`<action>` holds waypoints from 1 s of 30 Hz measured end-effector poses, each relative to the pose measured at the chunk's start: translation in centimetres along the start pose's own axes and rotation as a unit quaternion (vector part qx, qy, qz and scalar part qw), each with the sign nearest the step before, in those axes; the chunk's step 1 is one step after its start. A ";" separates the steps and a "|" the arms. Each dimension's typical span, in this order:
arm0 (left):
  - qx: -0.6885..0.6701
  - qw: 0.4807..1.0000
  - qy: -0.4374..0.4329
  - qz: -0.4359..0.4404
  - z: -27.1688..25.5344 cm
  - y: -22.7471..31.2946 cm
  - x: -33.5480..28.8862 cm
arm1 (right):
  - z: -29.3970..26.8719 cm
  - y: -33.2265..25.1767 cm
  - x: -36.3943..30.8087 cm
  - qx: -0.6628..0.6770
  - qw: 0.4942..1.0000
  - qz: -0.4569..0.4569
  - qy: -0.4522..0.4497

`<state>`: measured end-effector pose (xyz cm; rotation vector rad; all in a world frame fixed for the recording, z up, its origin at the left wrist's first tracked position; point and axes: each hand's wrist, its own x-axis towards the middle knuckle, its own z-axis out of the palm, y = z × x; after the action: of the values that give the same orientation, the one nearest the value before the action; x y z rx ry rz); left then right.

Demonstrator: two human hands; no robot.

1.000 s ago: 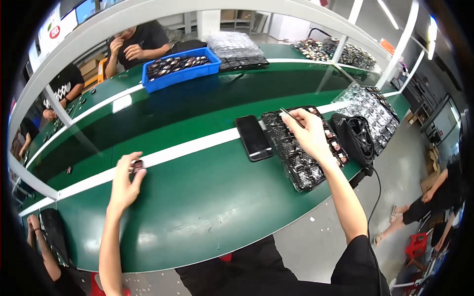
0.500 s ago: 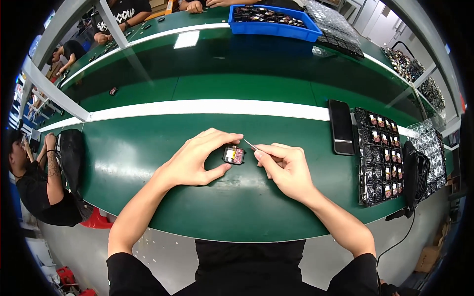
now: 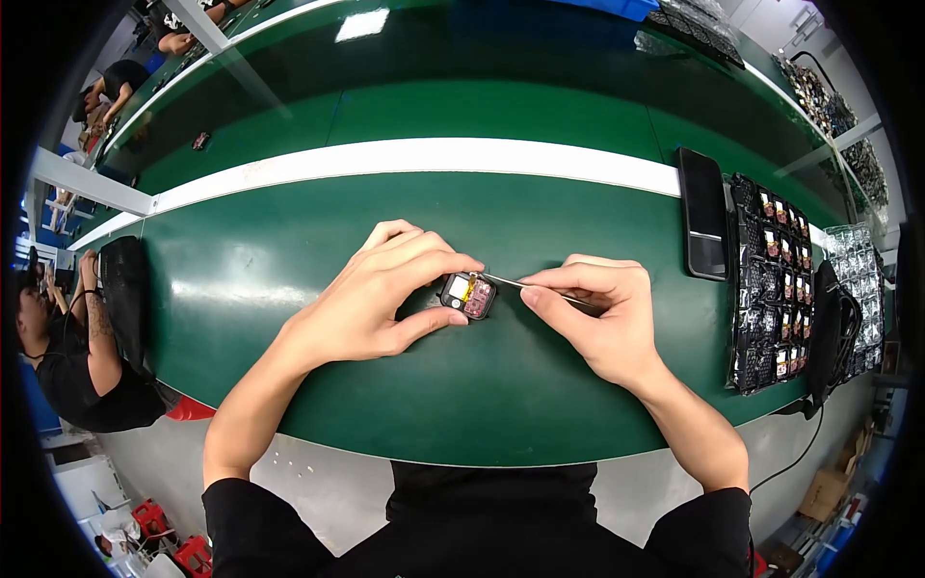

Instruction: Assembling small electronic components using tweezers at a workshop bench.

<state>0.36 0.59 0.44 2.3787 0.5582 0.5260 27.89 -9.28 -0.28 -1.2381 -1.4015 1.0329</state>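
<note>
A small opened smartwatch body [image 3: 469,297] lies on the green table in front of me, its inner parts showing with a white patch, a yellow strip and a reddish board. My left hand [image 3: 385,294] pinches it between thumb and index finger, from its upper and lower edges. In my right hand [image 3: 602,313] are slim metal tweezers [image 3: 507,282], held between thumb and fingers. Their tip reaches the watch's upper right edge, close to my left index fingertip; whether it touches is too small to tell.
To the right lie a black phone [image 3: 703,214] and a black tray [image 3: 742,313] of several watch parts, with a black cable [image 3: 829,332] beside it. A white rail [image 3: 414,157] crosses beyond my hands. A co-worker [image 3: 92,356] sits at the far left beside a black bag [image 3: 122,299].
The view has tipped down toward the table. The tweezers' tip has come from just off the watch to its upper edge, held flatter. My left fingers have closed in on the watch.
</note>
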 end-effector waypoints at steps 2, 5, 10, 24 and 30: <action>0.020 1.000 -0.010 0.007 0.2 -0.1 0.1 | 0.0 -0.1 -0.1 -0.018 1.000 0.002 -0.004; 0.022 1.000 -0.012 0.000 0.2 -0.3 0.1 | 0.4 -0.2 -0.1 -0.058 0.998 -0.003 -0.005; 0.015 1.000 0.011 0.010 0.3 -0.6 0.2 | 0.9 0.1 0.1 -0.128 0.990 -0.067 0.004; 0.002 1.000 0.013 -0.003 0.3 -0.6 0.2 | 1.4 0.0 0.3 -0.146 0.987 -0.068 0.009; 0.002 1.000 0.017 -0.005 0.4 -0.4 0.1 | 1.6 -0.3 0.2 -0.136 0.989 -0.062 0.016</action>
<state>0.56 0.76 -0.06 2.3736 0.5875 0.5618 26.25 -9.11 -0.22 -1.3365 -1.6122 0.7492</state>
